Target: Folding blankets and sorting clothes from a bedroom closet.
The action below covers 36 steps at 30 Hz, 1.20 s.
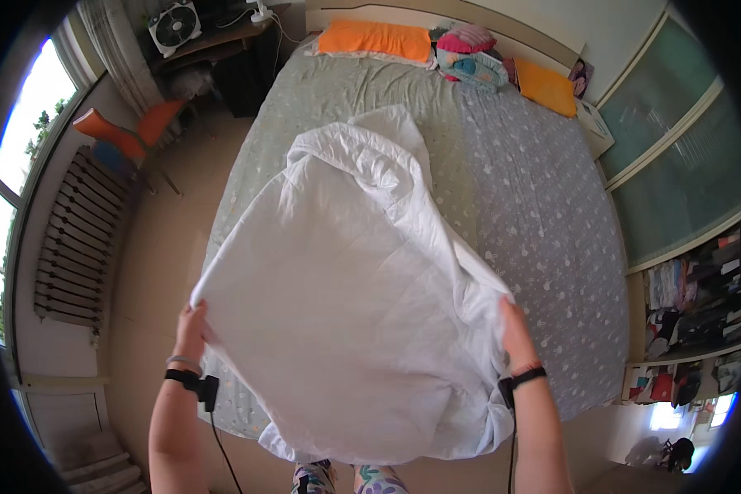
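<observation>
A white quilt (333, 278) is spread out before me, partly on the bed and partly held up over its near edge. My left hand (191, 327) grips its left edge. On the other side, my right hand (517, 333) holds the bunched right edge. The far end lies folded and rumpled near the middle of the bed. Beneath it the bed sheet (543, 247) is pale green on the left and grey-blue with white prints on the right. The quilt's lower end hangs down by my legs (376, 480).
Orange pillow (373, 40), folded bedding (469, 65) and a yellow-orange cushion (544, 86) lie at the headboard. Left stand an orange chair (123, 129), a radiator (77, 241) and a desk (216, 40) with a box fan (175, 28). A wardrobe (667, 142) with glass doors stands right.
</observation>
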Available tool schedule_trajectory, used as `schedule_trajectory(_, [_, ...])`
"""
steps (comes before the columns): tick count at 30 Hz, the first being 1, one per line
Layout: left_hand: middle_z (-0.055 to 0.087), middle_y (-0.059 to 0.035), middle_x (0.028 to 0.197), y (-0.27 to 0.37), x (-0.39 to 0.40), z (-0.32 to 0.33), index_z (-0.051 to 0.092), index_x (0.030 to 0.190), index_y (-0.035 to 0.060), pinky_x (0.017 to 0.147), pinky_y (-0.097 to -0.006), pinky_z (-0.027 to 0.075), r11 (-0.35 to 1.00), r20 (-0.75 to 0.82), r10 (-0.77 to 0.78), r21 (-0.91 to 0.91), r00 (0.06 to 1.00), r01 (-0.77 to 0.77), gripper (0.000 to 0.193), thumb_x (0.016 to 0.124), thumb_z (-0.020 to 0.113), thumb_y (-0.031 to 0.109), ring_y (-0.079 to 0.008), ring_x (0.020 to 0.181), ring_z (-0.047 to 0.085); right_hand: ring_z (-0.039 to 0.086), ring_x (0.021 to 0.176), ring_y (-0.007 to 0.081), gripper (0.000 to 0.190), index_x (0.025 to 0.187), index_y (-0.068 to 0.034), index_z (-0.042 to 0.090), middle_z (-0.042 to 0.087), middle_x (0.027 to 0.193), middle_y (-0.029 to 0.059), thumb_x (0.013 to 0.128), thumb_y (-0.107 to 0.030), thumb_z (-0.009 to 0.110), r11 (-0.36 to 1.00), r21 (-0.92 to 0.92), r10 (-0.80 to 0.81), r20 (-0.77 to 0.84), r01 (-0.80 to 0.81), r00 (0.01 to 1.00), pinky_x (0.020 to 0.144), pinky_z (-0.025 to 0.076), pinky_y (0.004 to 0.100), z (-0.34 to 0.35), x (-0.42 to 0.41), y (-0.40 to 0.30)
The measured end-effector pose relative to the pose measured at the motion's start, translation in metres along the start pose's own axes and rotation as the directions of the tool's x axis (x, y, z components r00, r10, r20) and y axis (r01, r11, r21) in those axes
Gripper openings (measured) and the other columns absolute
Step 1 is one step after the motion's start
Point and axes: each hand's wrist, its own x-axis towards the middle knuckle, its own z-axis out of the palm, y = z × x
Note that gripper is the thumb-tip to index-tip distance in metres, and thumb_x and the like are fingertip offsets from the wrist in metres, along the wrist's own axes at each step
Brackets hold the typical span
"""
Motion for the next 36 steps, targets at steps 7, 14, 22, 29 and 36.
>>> schedule_trajectory(7, [0.061,-0.0057,0.098,0.077,-0.093,-0.023,0.056,0.109,-0.0014,0.077,-0.0271,0.046,0.977,0.01,0.208,0.045,0.978,-0.208,0.026,0.087,0.055,0.014,-0.0143,0.087,0.058,0.045,0.117,0.0266,0.049,0.124,0.002,0.044,0.048,0.126,0.0144,0.092,-0.034,0.048,0.809,0.555,-0.083,-0.217,0.193,0.973,0.103,0.032,0.0401,-0.221,-0.16,-0.076])
schedule_trajectory(14, [0.061,-0.0188,0.073,0.007,-0.225,0.01,0.06,0.103,0.0056,0.06,-0.0421,0.049,0.4,0.685,-0.03,0.676,0.728,-0.619,0.035,0.081,0.062,0.032,-0.0359,0.069,0.06,0.048,0.114,0.0312,0.046,0.125,0.001,0.043,0.047,0.127,0.0158,0.094,-0.032,0.036,0.978,-0.138,-0.199,-0.849,0.157,0.49,0.096,0.04,0.047,-0.462,-0.333,0.04])
schedule_trajectory(22, [0.063,-0.016,0.08,-0.088,-0.163,0.019,0.055,0.109,0.0035,0.067,-0.0394,0.048,0.549,0.414,0.25,0.684,0.875,-0.48,0.037,0.077,0.063,0.021,-0.0363,0.072,0.06,0.047,0.115,0.033,0.052,0.129,0.0,0.039,0.044,0.129,0.0165,0.096,-0.039,0.03,0.887,0.351,0.165,-0.849,0.302,0.503,0.094,0.041,0.0461,-0.25,-0.339,0.071])
schedule_trajectory(29, [0.06,-0.0137,0.078,-0.151,-0.112,0.028,0.041,0.115,-0.0071,0.05,-0.0323,0.047,0.76,0.049,-0.497,0.505,0.866,0.408,0.06,0.073,0.069,0.025,-0.0222,0.06,0.059,0.039,0.123,0.0335,0.057,0.136,0.0,0.028,0.036,0.137,0.0154,0.096,-0.041,0.03,0.857,0.405,0.102,-0.738,0.318,0.667,0.101,0.035,0.0429,-0.252,-0.359,0.089])
schedule_trajectory(36, [0.057,-0.005,0.072,-0.152,-0.144,-0.022,0.055,0.086,0.0,0.046,-0.0277,0.045,0.76,0.223,-0.474,0.592,0.852,0.268,0.023,0.079,0.062,0.02,-0.0145,0.056,0.054,0.041,0.122,0.0314,0.053,0.133,0.001,0.033,0.04,0.134,0.0157,0.096,-0.036,0.035,0.885,0.415,0.232,-0.786,0.21,0.573,0.1,0.036,0.042,-0.236,-0.366,0.1])
